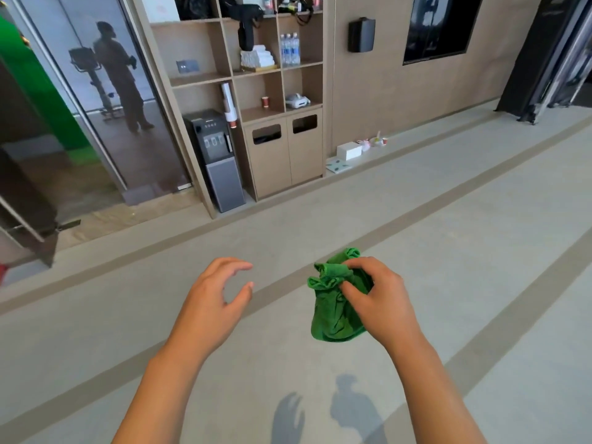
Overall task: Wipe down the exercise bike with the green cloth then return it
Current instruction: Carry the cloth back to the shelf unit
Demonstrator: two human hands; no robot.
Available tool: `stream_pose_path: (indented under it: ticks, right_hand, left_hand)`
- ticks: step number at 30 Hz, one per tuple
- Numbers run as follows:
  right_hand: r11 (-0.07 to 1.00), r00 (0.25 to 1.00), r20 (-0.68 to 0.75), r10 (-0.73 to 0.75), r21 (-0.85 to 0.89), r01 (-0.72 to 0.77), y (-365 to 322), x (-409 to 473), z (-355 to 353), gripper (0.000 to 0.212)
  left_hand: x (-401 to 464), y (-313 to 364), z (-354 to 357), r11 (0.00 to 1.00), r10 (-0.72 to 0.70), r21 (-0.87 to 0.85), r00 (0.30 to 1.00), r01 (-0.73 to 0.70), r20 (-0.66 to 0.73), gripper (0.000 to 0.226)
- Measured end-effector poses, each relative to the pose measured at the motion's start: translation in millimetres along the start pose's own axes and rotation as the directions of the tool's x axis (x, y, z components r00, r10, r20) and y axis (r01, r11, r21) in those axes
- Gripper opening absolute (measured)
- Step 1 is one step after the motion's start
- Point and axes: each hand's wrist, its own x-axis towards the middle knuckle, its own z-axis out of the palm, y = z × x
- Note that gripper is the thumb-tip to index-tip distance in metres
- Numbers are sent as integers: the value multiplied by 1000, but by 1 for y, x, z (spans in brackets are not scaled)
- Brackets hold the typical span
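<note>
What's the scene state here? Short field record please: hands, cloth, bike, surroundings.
right hand: gripping the bunched green cloth
left hand: open, empty, fingers curled, apart from the cloth
cloth state: crumpled, held in the air above the floor
exercise bike: not seen directly; a bike-like frame shows only as a reflection in the glass panel
ahead: wooden shelving unit, water dispenser beside it

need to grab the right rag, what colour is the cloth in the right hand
Green, plain, no pattern. The cloth shows best in the head view, bunched in the right hand.
</note>
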Motion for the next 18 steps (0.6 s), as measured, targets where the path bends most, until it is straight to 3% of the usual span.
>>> stream_pose_path:
  ticks: [4,18]
  right_hand:
    - [999,999,-23,24,35,-23,15,33,-6,30]
    - [986,993,-120,12,-166,-31,25,195,38,29]
  left_hand:
    - [39,-2,14,1000,22,18,1000,-22,9,26]
    - [227,-91,38,995,94,9,994,-95,48,25]
